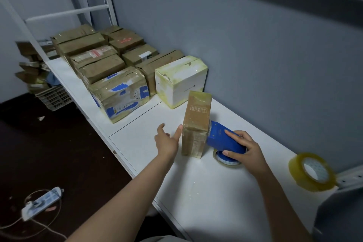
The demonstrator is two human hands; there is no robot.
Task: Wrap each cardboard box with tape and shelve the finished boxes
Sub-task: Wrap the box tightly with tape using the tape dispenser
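Note:
A small brown cardboard box (196,124) stands upright on the white table (206,192), glossy with tape. My left hand (168,141) is beside its left face, fingers straight, one fingertip touching the box's left edge. My right hand (245,151) grips a blue tape dispenser (224,139), whose front end is against the box's right side. The dispenser's tape roll (225,160) rests on the table beneath my hand.
Several taped boxes stand in rows at the table's far left, nearest a white box (180,80) and a blue-marked box (119,94). A spare tape roll (312,171) sits at right. A crate (53,98) and power strip (41,202) lie on the floor.

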